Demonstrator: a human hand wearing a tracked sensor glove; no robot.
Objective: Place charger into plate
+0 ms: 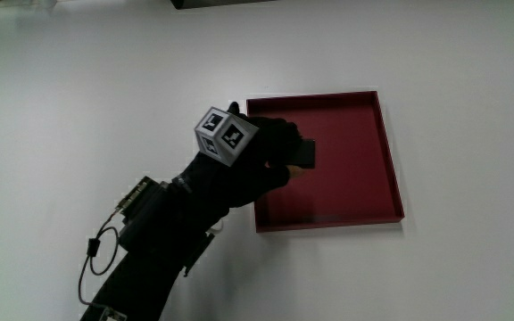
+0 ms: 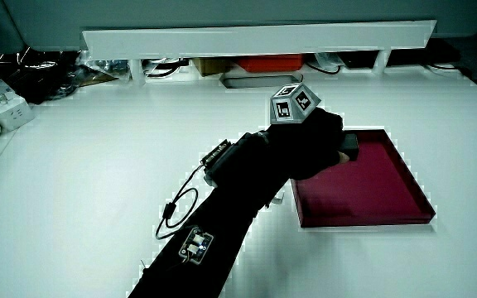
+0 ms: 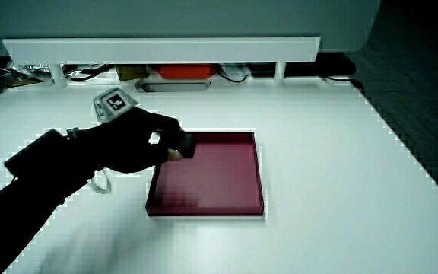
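The hand holds the charger in a closed grip, just inside the red plate's rim (apparently not yet resting). Released there, it could tip onto the counter.

Main view straight above the red plate; side views low, facing the partition.
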